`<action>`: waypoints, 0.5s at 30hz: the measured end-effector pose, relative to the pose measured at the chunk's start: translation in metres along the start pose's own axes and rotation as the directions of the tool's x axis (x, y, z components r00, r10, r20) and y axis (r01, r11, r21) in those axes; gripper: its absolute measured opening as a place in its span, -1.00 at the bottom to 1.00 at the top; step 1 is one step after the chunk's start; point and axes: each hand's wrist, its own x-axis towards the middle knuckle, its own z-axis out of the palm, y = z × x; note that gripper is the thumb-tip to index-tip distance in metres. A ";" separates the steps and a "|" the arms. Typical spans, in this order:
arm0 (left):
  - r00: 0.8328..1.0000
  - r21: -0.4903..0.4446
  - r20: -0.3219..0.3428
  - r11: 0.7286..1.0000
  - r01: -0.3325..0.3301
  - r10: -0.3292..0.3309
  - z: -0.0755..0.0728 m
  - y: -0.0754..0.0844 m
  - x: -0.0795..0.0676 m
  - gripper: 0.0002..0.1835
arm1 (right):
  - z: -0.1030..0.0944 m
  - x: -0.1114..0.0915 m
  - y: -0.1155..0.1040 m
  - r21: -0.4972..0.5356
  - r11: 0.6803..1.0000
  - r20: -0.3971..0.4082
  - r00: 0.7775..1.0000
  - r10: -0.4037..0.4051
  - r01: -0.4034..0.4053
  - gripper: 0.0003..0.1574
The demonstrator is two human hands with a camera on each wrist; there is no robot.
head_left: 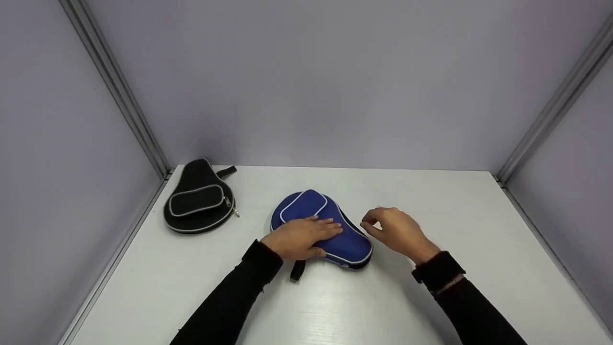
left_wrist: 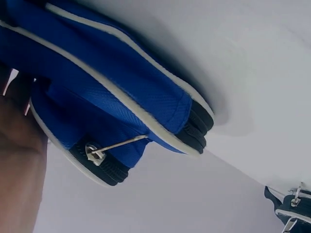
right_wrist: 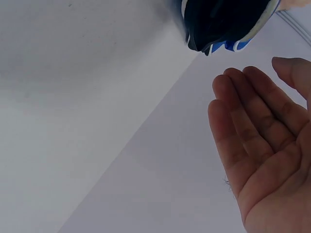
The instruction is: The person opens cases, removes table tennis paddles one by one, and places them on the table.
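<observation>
A blue table tennis paddle case (head_left: pixel 352 244) with white piping lies on the table, its narrow end pointing to the lower right. My left hand (head_left: pixel 299 237) rests on top of it, fingers extended across the fabric. In the left wrist view, a metal zipper pull (left_wrist: pixel 95 154) shows on the pocket's dark zipper band. My right hand (head_left: pixel 395 230) is just right of the case's narrow end, its fingers loosely bent and holding nothing. The right wrist view shows that palm facing the camera, apart from the case's dark edge (right_wrist: pixel 221 24). A black strap (head_left: pixel 297 270) sticks out below the case.
A second paddle case (head_left: pixel 196 201), black with grey piping and a small zipped pocket, lies at the table's back left corner. The white table (head_left: pixel 431 191) is bounded by pale panels at the back (head_left: pixel 335 86) and on both sides.
</observation>
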 end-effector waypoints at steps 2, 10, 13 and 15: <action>1.000 0.003 0.008 1.000 -0.020 0.020 0.001 0.001 0.000 -0.18 | 0.000 0.000 0.005 -0.002 1.000 0.006 1.000 -0.002 0.002 -0.77; 0.993 -0.040 0.049 0.994 -0.103 0.105 -0.001 0.006 -0.002 -0.15 | -0.001 -0.003 0.021 -0.062 0.998 0.034 0.999 -0.024 0.027 -0.61; 0.989 -0.048 0.072 0.991 -0.127 0.130 -0.003 0.008 -0.003 -0.14 | 0.000 -0.005 0.026 -0.096 0.995 0.031 0.999 -0.036 0.039 -0.56; 0.986 -0.043 0.086 0.989 -0.138 0.142 -0.005 0.009 -0.004 -0.13 | 0.001 -0.007 0.030 -0.115 0.992 0.026 0.999 -0.041 0.044 -0.53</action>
